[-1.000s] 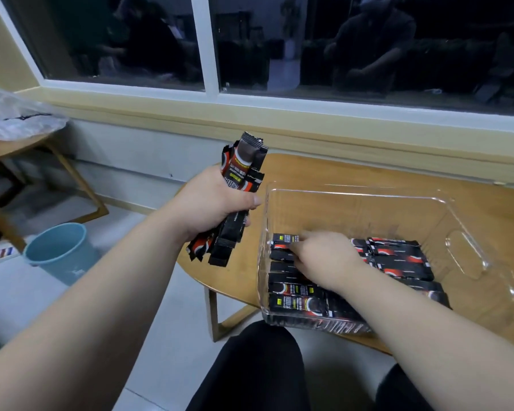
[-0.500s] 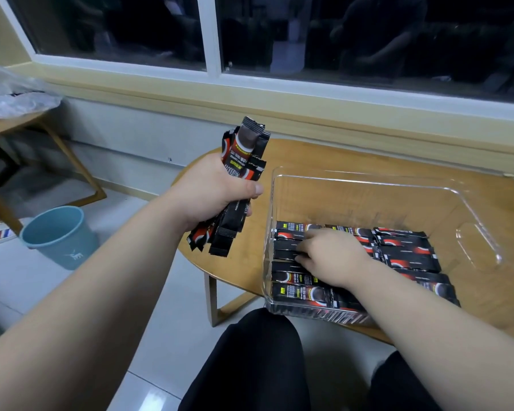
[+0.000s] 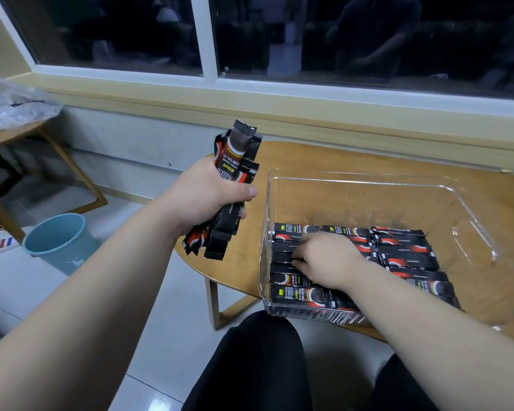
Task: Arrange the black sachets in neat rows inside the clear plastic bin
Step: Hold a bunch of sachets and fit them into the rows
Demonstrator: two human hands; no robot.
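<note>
Black sachets (image 3: pixel 407 253) with red and white print lie flat in rows on the floor of the clear plastic bin (image 3: pixel 368 181), filling its near half. The right hand (image 3: pixel 330 259) is down inside the bin on top of them, knuckles up, its fingers (image 3: pixel 301 256) bent onto the left-hand column of sachets. More sachets lie beyond the fingers, below the wrist and out to the right of the hand. Whether those fingers pinch one sachet or only press on the row cannot be told from this angle.

Outside the bin, to the left of the right hand and higher, the left hand (image 3: pixel 208 200) is clamped in a fist around a bundle of sachets (image 3: pixel 238 149). The bundle stands nearly upright. Its top ends fan out above the fist and its bottom ends stick out below, with the thumb wrapped across the front. The bundle's lower ends hang over the table edge just beside the bin's left wall, apart from it.

The bin rests on a wooden table (image 3: pixel 309 155) that runs on beyond both hands to the wall under a white-framed window (image 3: pixel 209 54). On the tiled floor, below and left of the fist, stands a blue bucket (image 3: pixel 57 241). Farther left, a second table (image 3: pixel 0 137) carries a crumpled plastic bag (image 3: pixel 9 105). Below the hands, the person's knees (image 3: pixel 258 360) are in black cloth.
</note>
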